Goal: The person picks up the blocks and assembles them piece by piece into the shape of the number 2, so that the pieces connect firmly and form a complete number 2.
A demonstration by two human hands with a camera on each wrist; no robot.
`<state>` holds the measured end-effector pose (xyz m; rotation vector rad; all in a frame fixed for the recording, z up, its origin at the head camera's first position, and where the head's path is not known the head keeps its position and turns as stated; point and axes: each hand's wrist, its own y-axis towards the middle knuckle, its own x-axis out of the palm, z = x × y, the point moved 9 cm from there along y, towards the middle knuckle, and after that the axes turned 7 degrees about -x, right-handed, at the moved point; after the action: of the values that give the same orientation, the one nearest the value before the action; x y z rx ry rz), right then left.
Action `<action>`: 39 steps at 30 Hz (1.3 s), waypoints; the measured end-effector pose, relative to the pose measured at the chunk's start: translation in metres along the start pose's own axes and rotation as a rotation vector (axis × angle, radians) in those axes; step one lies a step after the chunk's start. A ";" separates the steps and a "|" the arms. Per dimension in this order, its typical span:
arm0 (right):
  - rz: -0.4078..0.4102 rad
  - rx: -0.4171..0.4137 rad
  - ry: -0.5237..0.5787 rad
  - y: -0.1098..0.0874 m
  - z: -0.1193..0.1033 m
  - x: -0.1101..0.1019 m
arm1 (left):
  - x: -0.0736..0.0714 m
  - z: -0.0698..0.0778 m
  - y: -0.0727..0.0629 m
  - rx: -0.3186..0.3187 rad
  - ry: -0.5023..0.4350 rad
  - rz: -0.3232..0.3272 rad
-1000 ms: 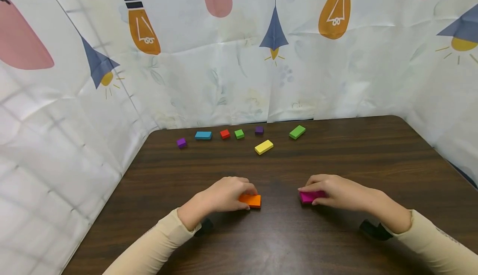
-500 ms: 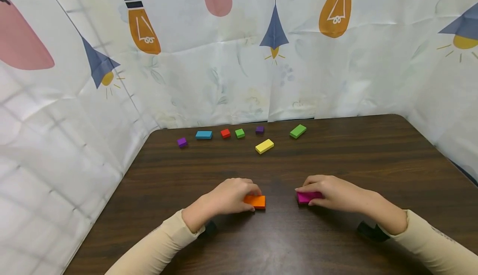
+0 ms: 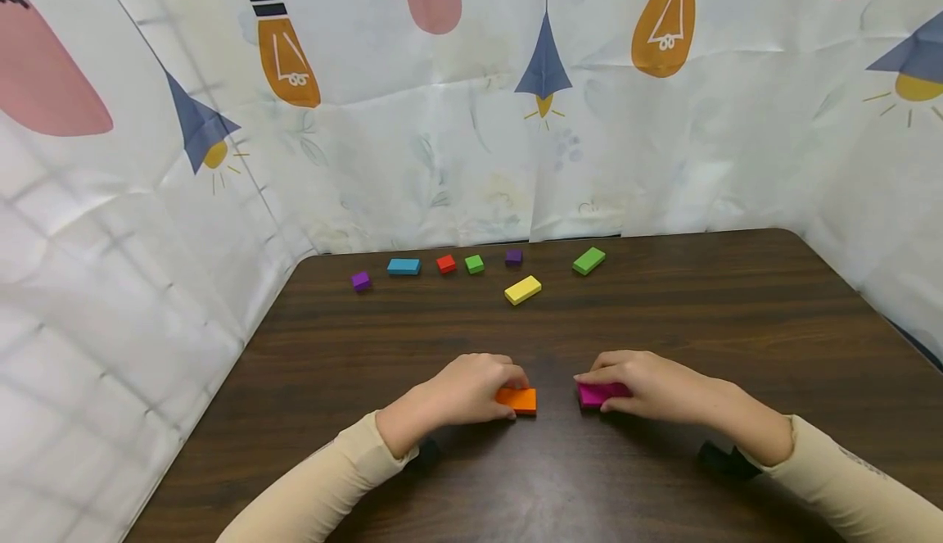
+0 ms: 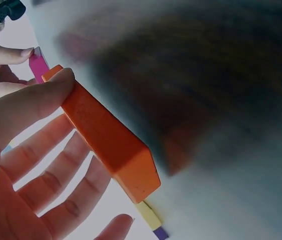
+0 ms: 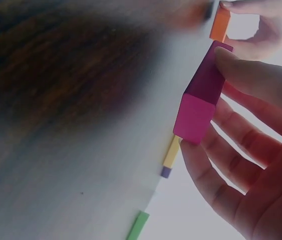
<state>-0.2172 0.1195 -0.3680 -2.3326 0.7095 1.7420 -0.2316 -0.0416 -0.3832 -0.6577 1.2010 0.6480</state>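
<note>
Filling the upper part of the head view, a white printed cloth (image 3: 457, 142) hangs behind the dark brown counter (image 3: 737, 305). In the lower middle of the frame are the two hands, each closed only so far as its block requires: the left hand (image 3: 467, 387) pinches the orange block (image 3: 523, 400) between thumb and fingers, and the right hand (image 3: 656, 383) pinches the magenta block (image 3: 598, 395) in the same manner. The free ends of both blocks face each other, near but apart; if they touch the counter, I cannot tell. Higher in the frame lie the yellow block (image 3: 523, 290), the long green block (image 3: 589, 260) and the blue block (image 3: 403, 266), then, smaller, the red cube (image 3: 445, 264), the small green cube (image 3: 475, 264), the dark purple cube (image 3: 513, 257) and, leftmost, the violet cube (image 3: 361, 281). The step in hand, I judge, is lining up the two held blocks; closing their gap would call for level, gentle pushing without twisting.
</note>
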 end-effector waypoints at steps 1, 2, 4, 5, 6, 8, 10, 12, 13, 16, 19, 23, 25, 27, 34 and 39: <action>0.000 -0.001 0.001 0.001 0.000 0.000 | 0.000 0.000 0.001 -0.003 0.002 -0.002; 0.000 -0.001 0.000 0.001 0.000 0.001 | 0.001 0.001 0.002 -0.006 0.001 -0.004; 0.001 -0.002 0.005 0.002 0.001 0.002 | 0.001 0.002 0.003 -0.009 0.002 -0.005; 0.003 -0.007 0.009 0.003 0.001 0.002 | 0.002 0.002 0.004 -0.012 0.004 -0.005; 0.004 -0.010 0.013 0.004 0.001 0.003 | 0.002 0.003 0.005 -0.013 0.006 -0.005; 0.005 -0.015 0.015 0.005 0.001 0.004 | 0.002 0.004 0.007 -0.014 0.009 -0.004; 0.005 -0.019 0.021 0.007 0.000 0.005 | 0.002 0.005 0.008 -0.014 0.013 -0.003; 0.000 -0.012 0.024 0.008 0.000 0.006 | 0.002 0.007 0.009 -0.015 0.019 -0.003; -0.002 -0.009 0.027 0.008 0.000 0.007 | 0.002 0.007 0.010 -0.016 0.021 -0.004; -0.012 -0.001 0.046 0.009 0.000 0.010 | 0.004 0.007 0.011 -0.021 0.025 -0.014; -0.018 0.004 0.062 0.010 -0.001 0.012 | 0.006 0.007 0.013 -0.026 0.029 -0.028; -0.017 0.009 0.054 0.012 -0.001 0.013 | 0.007 0.008 0.014 -0.026 0.036 -0.034; -0.014 0.007 0.044 0.013 -0.002 0.013 | 0.007 0.009 0.014 -0.027 0.040 -0.033; -0.011 0.007 0.037 0.013 -0.003 0.013 | 0.007 0.010 0.014 -0.032 0.043 -0.035; -0.002 0.007 0.035 0.015 -0.004 0.013 | 0.007 0.012 0.015 -0.041 0.060 -0.024; -0.007 0.011 0.042 0.017 -0.005 0.014 | 0.007 0.012 0.015 -0.050 0.058 -0.019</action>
<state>-0.2176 0.0992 -0.3765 -2.3677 0.7146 1.6865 -0.2342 -0.0219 -0.3890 -0.7331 1.2339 0.6487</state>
